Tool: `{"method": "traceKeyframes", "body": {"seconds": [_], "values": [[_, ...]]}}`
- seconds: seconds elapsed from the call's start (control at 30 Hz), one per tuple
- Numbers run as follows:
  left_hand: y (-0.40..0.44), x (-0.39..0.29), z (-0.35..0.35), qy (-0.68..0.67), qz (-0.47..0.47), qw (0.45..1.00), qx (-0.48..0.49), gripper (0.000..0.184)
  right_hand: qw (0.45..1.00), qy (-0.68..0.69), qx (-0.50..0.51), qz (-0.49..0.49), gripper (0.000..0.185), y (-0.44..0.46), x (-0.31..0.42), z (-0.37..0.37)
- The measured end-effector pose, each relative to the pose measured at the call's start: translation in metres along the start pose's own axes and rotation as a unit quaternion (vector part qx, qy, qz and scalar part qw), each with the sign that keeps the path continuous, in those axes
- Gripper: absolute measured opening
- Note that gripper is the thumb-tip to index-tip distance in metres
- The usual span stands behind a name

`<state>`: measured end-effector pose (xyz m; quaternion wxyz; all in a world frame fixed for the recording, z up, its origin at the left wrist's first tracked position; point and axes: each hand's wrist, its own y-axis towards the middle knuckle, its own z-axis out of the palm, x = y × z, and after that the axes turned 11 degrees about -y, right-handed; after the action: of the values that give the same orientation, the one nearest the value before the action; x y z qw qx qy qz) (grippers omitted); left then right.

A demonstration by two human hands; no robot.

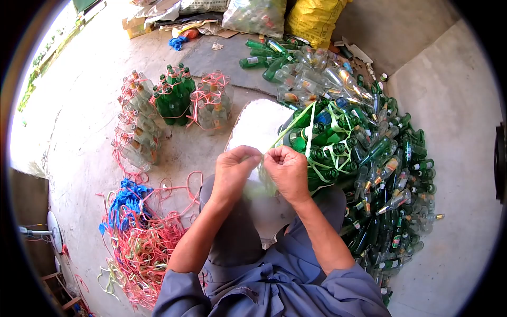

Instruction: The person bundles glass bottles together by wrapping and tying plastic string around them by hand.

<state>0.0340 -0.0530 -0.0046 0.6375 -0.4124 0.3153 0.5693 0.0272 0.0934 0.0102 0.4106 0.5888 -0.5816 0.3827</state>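
Note:
My left hand [236,168] and my right hand [288,168] meet above my lap, both pinching a thin pale-green plastic strip [268,179]. Its lower end is smeared by motion, and the fingertips partly cover it. From my right hand the strip runs up toward a bundle of green glass bottles [319,140], lashed around their necks with the same light-green strapping [311,124]. The bundle lies tilted by my right knee. Beneath my hands, a white block [259,124] is partly hidden by them.
Tied bottle bundles [174,95] stand on the floor ahead to the left. Tangled red strips [145,253] with blue plastic [129,203] lie at my left. Loose bottles [393,195] are heaped along the right wall. Full sacks [314,21] sit at the back.

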Motion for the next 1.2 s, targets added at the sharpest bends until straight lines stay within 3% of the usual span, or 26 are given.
{"method": "traceKeyframes", "body": {"seconds": [0.2, 0.5, 0.7, 0.8, 0.9, 1.0, 1.2], "values": [[0.016, 0.013, -0.009, 0.068, 0.044, 0.997, 0.008, 0.021, 0.999, -0.018, -0.024, -0.014, 0.008, -0.002, -0.012, 0.003], [0.048, 0.0, 0.008, 0.012, -0.096, 0.986, 0.138, 0.016, 0.999, 0.005, -0.032, -0.002, 0.008, -0.004, -0.003, 0.004], [0.054, 0.008, 0.01, 0.006, -0.094, 0.99, 0.11, 0.011, 0.997, -0.023, -0.067, -0.034, 0.008, -0.007, -0.008, 0.006], [0.053, 0.006, 0.012, -0.003, -0.093, 0.99, 0.105, 0.01, 0.998, 0.03, -0.047, -0.008, 0.009, -0.008, -0.004, 0.004], [0.057, 0.004, 0.015, -0.067, -0.108, 0.991, 0.043, 0.011, 0.998, -0.031, 0.024, -0.045, 0.009, -0.019, 0.009, -0.001], [0.06, 0.003, 0.013, -0.11, -0.105, 0.988, 0.04, 0.01, 0.994, 0.001, 0.0, -0.112, 0.007, -0.028, 0.019, 0.003], [0.057, 0.006, 0.011, -0.155, -0.124, 0.977, 0.074, 0.01, 0.989, -0.049, -0.065, -0.124, 0.005, -0.024, 0.005, -0.012]]}}
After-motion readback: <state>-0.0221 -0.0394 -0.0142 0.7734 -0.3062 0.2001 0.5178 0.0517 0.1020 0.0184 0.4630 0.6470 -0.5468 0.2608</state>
